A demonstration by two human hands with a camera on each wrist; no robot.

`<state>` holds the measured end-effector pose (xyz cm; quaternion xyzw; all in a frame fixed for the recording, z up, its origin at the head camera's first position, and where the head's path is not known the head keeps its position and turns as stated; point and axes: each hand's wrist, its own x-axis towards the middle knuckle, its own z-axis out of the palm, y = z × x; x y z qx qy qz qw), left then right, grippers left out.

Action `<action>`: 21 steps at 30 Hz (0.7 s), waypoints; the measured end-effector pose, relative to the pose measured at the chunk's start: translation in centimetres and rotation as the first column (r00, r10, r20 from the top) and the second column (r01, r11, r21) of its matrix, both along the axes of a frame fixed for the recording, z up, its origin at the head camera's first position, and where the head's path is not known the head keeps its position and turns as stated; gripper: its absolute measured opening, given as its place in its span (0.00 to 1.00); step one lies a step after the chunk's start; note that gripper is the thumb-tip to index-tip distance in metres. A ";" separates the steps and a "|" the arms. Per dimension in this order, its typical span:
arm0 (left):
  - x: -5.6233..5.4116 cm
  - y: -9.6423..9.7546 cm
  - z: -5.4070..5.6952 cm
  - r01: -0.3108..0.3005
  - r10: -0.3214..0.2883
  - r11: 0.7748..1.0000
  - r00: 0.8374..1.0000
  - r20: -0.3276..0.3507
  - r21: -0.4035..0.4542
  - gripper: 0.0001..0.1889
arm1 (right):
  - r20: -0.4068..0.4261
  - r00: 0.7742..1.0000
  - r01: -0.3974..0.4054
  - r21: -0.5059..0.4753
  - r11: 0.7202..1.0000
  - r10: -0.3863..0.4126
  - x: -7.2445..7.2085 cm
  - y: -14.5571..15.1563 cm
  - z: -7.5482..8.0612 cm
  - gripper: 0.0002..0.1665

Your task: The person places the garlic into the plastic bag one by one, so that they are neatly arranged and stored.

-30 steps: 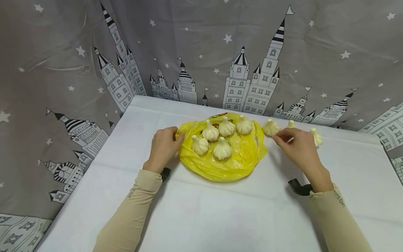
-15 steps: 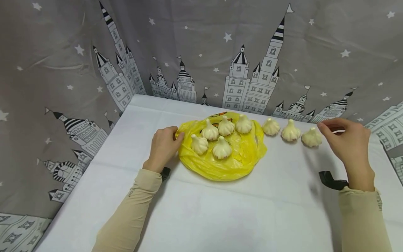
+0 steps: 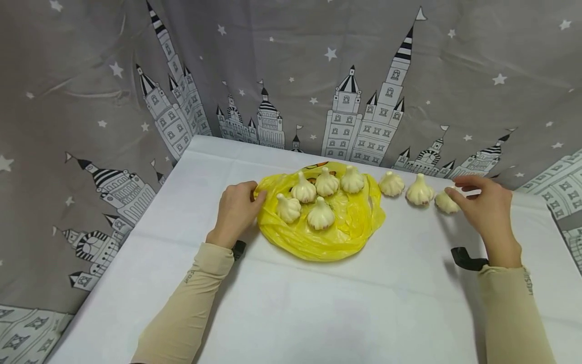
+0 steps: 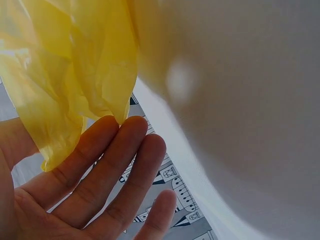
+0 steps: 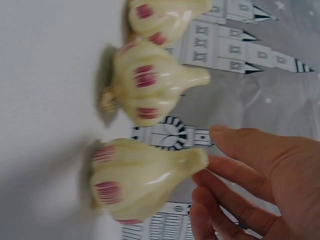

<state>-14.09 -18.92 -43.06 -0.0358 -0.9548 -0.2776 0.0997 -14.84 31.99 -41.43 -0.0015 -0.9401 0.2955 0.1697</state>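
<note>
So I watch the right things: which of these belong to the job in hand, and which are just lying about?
Part of the job:
yellow bag, held by the left hand
five garlic bulbs on its plastic
three garlic bulbs to its right, the right hand at the end one

Just there:
white cloth underneath
castle-print curtain behind

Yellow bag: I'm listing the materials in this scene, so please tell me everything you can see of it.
The yellow bag looks like thin, glossy plastic, crumpled and somewhat see-through, with orange and black print near its far edge. It lies spread in a rounded shape on the white cloth, five garlic bulbs resting on it. The left hand holds its left edge.
</note>
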 end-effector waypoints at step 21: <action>-0.1 0.1 0.1 -0.012 0.012 1.000 1.000 0.016 0.003 0.20 | -0.048 0.999 -0.004 0.046 0.999 0.006 0.0 0.5 0.3 0.12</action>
